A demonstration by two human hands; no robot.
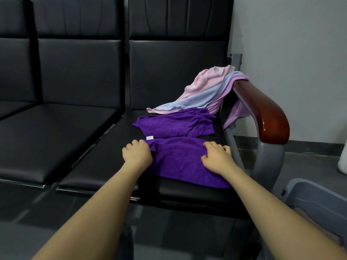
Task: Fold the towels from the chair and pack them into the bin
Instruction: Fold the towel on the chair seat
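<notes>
Left hand [137,153], right hand [217,156] grip one purple towel [180,162]; four more towels

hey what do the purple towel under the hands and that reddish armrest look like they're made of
Purple towel: soft napped cloth, probably microfibre or terry; matte, fuzzy, creasing under both hands. Armrest: looks like varnished reddish-brown wood, with glossy highlights along its curve, though it could be a moulded imitation.

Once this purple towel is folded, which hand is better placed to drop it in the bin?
Likely the right hand: it grips the purple towel on the side nearest the grey bin, which sits at lower right. The left hand would cross over.
</notes>
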